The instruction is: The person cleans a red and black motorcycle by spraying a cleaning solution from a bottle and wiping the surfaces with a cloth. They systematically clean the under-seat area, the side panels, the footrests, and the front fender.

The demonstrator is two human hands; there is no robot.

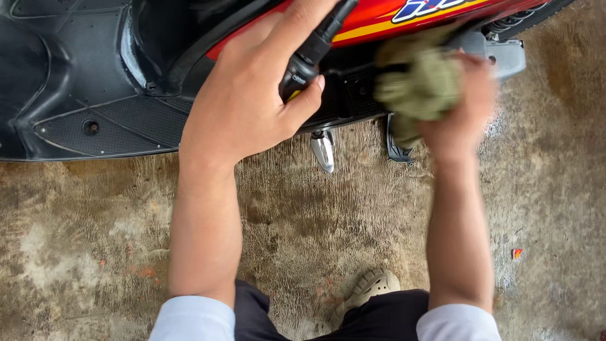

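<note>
My left hand [252,95] is closed around a black nozzle or hose end [309,53], held against the side of a scooter. My right hand [464,113] grips an olive-green rag [420,82] and is blurred with motion. The rag presses on the scooter's black lower panel [353,95], just under the red side fairing [379,16]. The scooter's black footboard [95,120] lies to the left of my left hand.
A chrome folding footpeg [324,150] and a black stand piece [398,148] stick out below the panel. The ground is stained, wet-looking concrete [315,215]. My beige clog [369,287] shows near the bottom. A small red scrap [517,253] lies at right.
</note>
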